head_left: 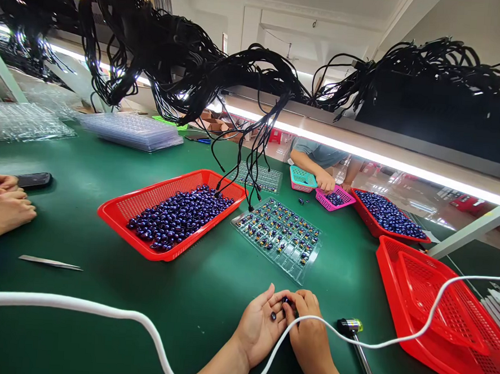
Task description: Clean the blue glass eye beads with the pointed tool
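Note:
My left hand [261, 323] lies palm up on the green table [105, 195], cupped around a few small dark blue parts [273, 316]. My right hand [309, 326] meets it from the right, fingertips pinched on one small dark part at the left palm's edge. Just beyond my hands lies a clear plastic tray [278, 237] with many small parts set in its cells. Left of it, a red mesh basket [172, 210] holds a heap of the dark blue parts.
A white cable [98, 307] crosses the near table edge and my right wrist. A small hammer [353, 329] lies right of my hands. Empty stacked red baskets [445, 312] stand right. Tweezers [50, 263], a phone [32, 180] and another person's hands [1, 203] are at left. A co-worker [319, 163] works opposite.

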{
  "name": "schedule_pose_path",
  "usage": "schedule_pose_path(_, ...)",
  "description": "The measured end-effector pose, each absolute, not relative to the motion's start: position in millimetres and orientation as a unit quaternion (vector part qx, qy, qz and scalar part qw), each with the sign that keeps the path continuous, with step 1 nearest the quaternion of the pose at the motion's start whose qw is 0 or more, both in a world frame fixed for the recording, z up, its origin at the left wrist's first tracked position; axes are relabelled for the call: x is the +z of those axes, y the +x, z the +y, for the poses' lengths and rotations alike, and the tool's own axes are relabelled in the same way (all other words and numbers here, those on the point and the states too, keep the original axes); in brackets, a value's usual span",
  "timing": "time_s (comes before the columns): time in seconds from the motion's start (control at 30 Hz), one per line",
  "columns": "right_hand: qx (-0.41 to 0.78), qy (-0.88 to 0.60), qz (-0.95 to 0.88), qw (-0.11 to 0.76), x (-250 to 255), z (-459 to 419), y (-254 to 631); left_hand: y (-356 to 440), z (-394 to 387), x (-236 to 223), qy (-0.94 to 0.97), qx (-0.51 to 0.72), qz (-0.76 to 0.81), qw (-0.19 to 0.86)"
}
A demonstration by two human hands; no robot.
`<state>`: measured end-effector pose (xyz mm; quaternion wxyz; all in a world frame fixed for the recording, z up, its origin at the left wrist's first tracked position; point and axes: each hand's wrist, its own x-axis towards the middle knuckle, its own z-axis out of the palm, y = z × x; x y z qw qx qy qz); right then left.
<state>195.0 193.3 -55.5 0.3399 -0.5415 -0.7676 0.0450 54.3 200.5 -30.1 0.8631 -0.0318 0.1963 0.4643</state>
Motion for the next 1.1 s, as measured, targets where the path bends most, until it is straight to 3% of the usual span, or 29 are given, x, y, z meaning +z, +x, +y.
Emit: schedule_pose_path(1.1,0.058,-0.54,-0.768,0.339,-55.4,193.4,194.6,53.7,200.0,-27.4,-0.026,0.462,0.202,0.863)
